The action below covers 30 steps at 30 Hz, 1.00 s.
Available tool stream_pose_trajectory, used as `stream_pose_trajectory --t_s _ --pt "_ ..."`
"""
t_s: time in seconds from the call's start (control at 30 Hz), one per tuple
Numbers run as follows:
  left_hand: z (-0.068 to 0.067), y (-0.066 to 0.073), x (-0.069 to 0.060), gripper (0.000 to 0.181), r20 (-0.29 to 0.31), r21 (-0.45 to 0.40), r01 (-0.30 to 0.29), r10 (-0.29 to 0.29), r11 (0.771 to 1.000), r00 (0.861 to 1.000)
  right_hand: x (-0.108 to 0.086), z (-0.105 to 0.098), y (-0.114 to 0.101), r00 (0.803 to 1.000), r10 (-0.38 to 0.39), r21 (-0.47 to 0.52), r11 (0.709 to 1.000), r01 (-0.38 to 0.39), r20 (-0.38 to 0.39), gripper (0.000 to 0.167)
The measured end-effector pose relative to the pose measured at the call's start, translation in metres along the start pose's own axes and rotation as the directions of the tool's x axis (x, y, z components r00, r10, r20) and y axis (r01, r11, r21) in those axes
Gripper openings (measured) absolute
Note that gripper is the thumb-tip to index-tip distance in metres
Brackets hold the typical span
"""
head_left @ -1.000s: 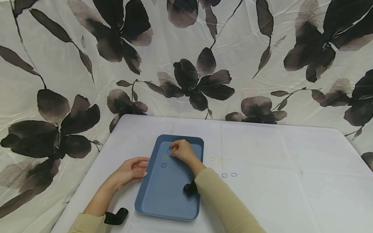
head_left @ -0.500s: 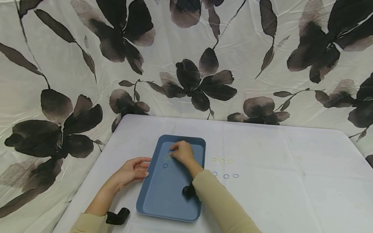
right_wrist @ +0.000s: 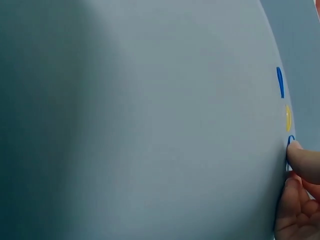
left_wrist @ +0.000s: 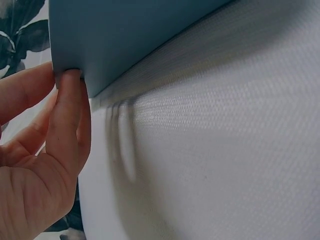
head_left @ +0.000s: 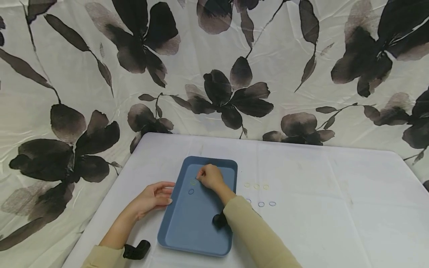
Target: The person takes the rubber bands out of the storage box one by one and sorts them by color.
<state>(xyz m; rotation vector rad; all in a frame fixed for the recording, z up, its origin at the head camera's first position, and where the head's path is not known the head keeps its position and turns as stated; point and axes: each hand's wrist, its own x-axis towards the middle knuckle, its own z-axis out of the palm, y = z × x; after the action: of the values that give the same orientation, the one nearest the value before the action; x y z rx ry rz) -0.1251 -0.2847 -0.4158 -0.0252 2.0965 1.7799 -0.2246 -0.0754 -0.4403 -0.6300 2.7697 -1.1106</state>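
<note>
A blue tray lies on the white-covered table. My right hand is over its far part, thumb and fingers curled together. In the right wrist view, the thumb and fingers pinch a blue rubber band at the tray floor, largely covered by the thumb. Beside it in a row lie a yellow rubber band and another blue rubber band. My left hand touches the tray's left side with fairly straight fingers, and in the left wrist view the fingertips rest against its outer wall.
Right of the tray, a row of yellow rubber bands lies on the table. Nearer is a row of blue ones, partly hidden by the right sleeve. A flowered cloth hangs behind the table.
My right fingers have closed in over the farthest blue rubber band, visible earlier and now hidden in the head view. The left hand stays at the tray's side. The head view has shifted slightly.
</note>
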Motion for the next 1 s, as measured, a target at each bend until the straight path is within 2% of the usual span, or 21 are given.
stream_pose_trajectory --t_s 0.1,0.3,0.43,0.57,0.83,1.0 --pt "0.001 0.0 -0.001 0.063 -0.001 0.012 0.0 0.0 1.0 1.0 -0.001 -0.001 0.002 1.0 -0.001 0.037 0.999 0.0 0.022 0.013" --pt "0.003 -0.001 0.0 0.063 -0.008 0.015 0.004 -0.004 1.0 1.0 -0.001 -0.006 0.007 0.998 0.004 0.197 0.98 -0.015 0.059 0.012" --pt "0.002 -0.001 0.0 0.063 -0.011 0.018 0.006 -0.006 1.0 1.0 0.0 -0.01 0.008 0.992 0.06 0.312 0.946 -0.093 0.113 0.011" --pt "0.0 0.0 0.0 0.063 -0.019 0.023 0.017 -0.016 1.0 1.0 -0.001 -0.018 0.004 0.974 0.116 0.401 0.897 -0.186 0.193 0.01" --pt "0.001 0.002 0.0 0.063 -0.017 0.017 0.027 -0.027 0.999 0.999 -0.005 -0.027 0.005 0.941 0.14 0.446 0.852 -0.274 0.309 0.009" --pt "0.002 0.003 0.0 0.063 -0.011 0.015 0.028 -0.028 1.0 1.0 -0.005 -0.029 0.006 0.933 0.133 0.474 0.832 -0.289 0.336 0.009"
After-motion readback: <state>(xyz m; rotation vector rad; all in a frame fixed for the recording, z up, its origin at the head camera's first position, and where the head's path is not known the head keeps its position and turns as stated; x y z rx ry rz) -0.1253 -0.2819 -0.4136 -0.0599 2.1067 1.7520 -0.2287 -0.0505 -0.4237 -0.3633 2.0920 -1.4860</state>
